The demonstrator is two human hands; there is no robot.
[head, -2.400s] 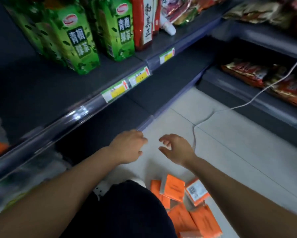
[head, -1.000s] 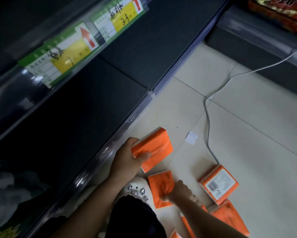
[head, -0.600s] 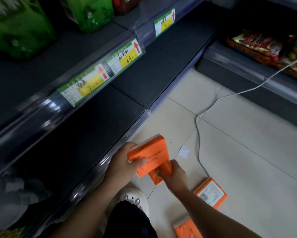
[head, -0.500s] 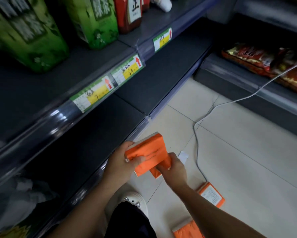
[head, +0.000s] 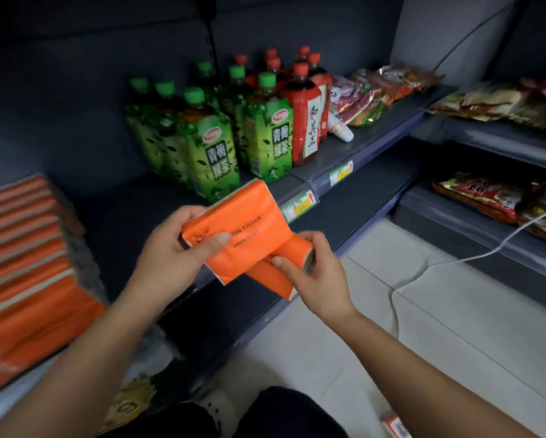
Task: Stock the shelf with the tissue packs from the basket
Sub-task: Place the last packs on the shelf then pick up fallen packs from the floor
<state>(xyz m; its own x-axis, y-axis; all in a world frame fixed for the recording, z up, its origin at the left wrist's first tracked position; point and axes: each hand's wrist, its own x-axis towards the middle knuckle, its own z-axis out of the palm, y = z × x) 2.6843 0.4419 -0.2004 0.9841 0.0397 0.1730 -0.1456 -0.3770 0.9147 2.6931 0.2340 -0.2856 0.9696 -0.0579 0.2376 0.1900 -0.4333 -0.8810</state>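
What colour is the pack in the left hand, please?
The pack is orange; head view shows it best.

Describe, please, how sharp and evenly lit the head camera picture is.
Head view: dim, the shelf's back wall in deep shadow; the stacked tissue packs at left are blur-smeared; the tissue pack in the left hand is sharp, print partly legible.

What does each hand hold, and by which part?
Upper tissue pack: left end, in the left hand. Lower tissue pack: right end, in the right hand.
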